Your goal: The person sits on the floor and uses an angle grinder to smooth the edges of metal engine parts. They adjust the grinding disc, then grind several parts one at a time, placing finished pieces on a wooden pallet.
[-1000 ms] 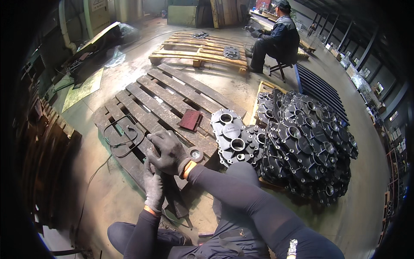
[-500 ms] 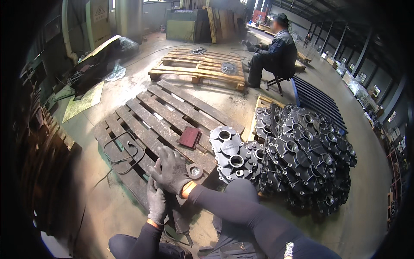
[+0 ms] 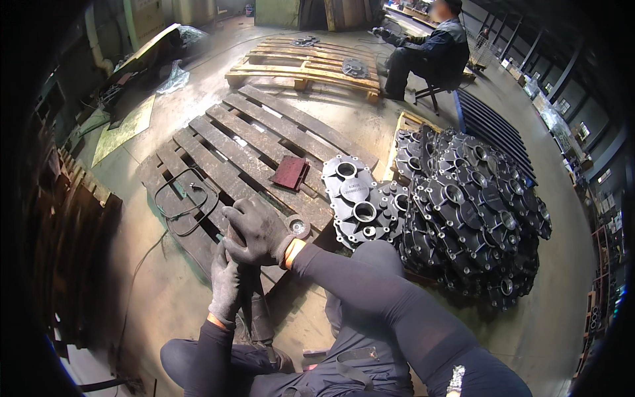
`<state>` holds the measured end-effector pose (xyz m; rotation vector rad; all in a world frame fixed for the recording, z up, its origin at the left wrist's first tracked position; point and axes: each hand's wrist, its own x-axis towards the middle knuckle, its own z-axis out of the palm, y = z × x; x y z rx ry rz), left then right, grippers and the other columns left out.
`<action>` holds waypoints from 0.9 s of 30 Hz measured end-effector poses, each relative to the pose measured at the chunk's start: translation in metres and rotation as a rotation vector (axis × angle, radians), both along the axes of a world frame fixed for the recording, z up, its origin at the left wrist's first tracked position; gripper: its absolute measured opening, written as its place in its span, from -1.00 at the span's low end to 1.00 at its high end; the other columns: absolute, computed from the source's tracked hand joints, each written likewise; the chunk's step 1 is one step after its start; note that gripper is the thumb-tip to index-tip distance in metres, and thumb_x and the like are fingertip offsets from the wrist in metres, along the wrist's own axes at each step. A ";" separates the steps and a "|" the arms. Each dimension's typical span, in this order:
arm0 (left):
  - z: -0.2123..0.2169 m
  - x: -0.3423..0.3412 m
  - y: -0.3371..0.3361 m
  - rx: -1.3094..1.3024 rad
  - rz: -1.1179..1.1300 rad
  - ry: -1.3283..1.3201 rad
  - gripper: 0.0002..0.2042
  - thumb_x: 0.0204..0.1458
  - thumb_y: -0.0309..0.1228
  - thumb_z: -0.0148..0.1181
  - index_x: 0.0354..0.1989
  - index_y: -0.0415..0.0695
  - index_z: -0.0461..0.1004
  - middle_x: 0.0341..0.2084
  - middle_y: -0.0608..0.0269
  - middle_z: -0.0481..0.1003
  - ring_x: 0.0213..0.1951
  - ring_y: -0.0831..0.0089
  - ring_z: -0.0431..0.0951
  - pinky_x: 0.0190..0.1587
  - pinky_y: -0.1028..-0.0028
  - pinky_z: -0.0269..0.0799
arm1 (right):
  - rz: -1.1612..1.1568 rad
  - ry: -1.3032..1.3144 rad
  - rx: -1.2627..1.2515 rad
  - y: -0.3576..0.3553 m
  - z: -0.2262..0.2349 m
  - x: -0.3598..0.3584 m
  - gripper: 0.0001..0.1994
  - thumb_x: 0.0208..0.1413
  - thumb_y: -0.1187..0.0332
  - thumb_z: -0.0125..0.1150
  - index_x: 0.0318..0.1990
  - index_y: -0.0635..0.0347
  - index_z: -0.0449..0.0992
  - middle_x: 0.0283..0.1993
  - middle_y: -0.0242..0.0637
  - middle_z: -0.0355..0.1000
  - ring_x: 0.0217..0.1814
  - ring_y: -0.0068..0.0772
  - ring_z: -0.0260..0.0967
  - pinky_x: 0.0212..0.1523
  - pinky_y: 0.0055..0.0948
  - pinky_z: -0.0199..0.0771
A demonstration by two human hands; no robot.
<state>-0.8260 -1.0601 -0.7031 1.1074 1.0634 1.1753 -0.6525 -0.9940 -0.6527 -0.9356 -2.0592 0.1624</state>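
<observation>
My right hand (image 3: 258, 231), in a dark grey work glove, reaches across to the left with its fingers curled over the fingertips of my left hand (image 3: 226, 281). The left hand, in a lighter grey glove, points upward with its fingers drawn together and partly covered. Whatever lies between the two hands is hidden. Below them a dark, long shape (image 3: 256, 311) stands by my leg; I cannot make out what it is. A round abrasive disc (image 3: 298, 226) with a pale centre lies just right of my right wrist. Past the hands lies a dark red block (image 3: 290, 173).
A worn wooden pallet (image 3: 221, 142) carries a looped black cable (image 3: 187, 202). Black cast-metal housing covers are heaped on the right (image 3: 463, 212), one cover (image 3: 355, 192) leaning nearer. Beyond, a person (image 3: 430, 49) sits beside a lighter pallet (image 3: 301, 69).
The view has tilted down, so the scene sits higher. My right hand has curled its fingers over the left hand's fingertips, where it was more spread before.
</observation>
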 end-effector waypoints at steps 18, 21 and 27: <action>0.033 0.025 0.006 -0.074 -0.092 -0.157 -0.63 0.40 -0.29 0.11 0.27 -0.21 0.48 -0.20 0.28 0.62 -0.30 0.56 0.59 -0.27 0.50 0.57 | -0.640 0.816 -0.557 0.150 -0.069 0.229 -0.43 0.47 0.25 0.26 0.49 0.27 0.25 -0.07 -0.05 0.65 -0.23 -0.28 0.69 -0.39 -0.26 0.68; 0.031 -0.003 -0.002 -0.121 0.004 -0.099 -0.60 0.37 -0.32 0.13 0.30 -0.24 0.45 -0.20 0.28 0.60 -0.29 0.54 0.60 -0.27 0.50 0.57 | -0.623 0.882 -0.779 0.125 -0.051 0.162 -0.42 0.42 0.11 0.29 0.43 0.29 0.39 -0.09 -0.05 0.68 -0.13 -0.26 0.68 -0.13 -0.21 0.70; 0.000 -0.009 0.012 -0.056 0.038 0.023 -0.41 0.29 -0.39 0.22 0.47 -0.37 0.31 0.17 0.00 0.58 0.13 0.28 0.63 0.23 0.33 0.54 | -0.208 0.201 -0.671 0.013 0.007 -0.003 -0.28 0.43 -0.17 0.21 0.44 0.29 0.39 0.15 0.18 0.60 0.23 0.12 0.59 0.28 -0.01 0.58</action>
